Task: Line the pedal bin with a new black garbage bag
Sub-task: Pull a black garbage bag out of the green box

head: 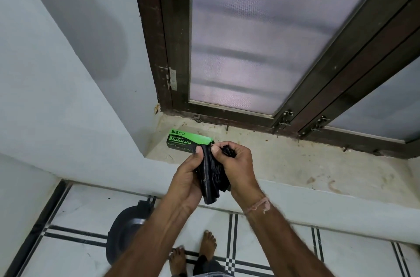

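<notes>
Left hand and right hand, fingers curled, pinch a crumpled, glossy black garbage bag above the stone sill. Their knuckles hide one end of the green-and-black cardboard bag box. One forearm covers part of the round black pedal bin on the tiled floor.

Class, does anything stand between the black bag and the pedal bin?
Nothing visible. Left hand and right hand grip the garbage bag above the ledge; the pedal bin stands below, partly behind the left forearm.
</notes>
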The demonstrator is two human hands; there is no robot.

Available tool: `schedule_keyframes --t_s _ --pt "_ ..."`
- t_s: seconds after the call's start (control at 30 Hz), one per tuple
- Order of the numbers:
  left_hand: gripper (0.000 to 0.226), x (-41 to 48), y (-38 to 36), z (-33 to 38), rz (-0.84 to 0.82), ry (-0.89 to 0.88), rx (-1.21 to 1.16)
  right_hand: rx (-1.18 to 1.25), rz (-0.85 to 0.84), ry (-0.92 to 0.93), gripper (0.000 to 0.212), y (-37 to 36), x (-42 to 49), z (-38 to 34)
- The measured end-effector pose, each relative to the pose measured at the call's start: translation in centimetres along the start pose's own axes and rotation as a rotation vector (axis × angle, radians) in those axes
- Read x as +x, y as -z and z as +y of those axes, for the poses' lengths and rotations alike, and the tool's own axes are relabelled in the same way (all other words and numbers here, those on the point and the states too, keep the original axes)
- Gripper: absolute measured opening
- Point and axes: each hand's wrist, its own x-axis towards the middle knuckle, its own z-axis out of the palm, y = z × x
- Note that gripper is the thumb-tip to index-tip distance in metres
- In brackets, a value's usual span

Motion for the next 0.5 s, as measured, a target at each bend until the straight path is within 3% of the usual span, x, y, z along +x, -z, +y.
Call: schedule_keyframes --t_s 0.33,0.5 --pt "0.057 0.4 -0.5 -0.1 0.027 -0.065 -0.103 0.155 0.083 0.008 0.009 -0.8 -0.9 -0.1" --pt "0.03 1.1 0.3 1.0 0.047 -0.143 -0.168 0.47 0.108 -0.129 0.017 -0.3 -0.3 -1.4"
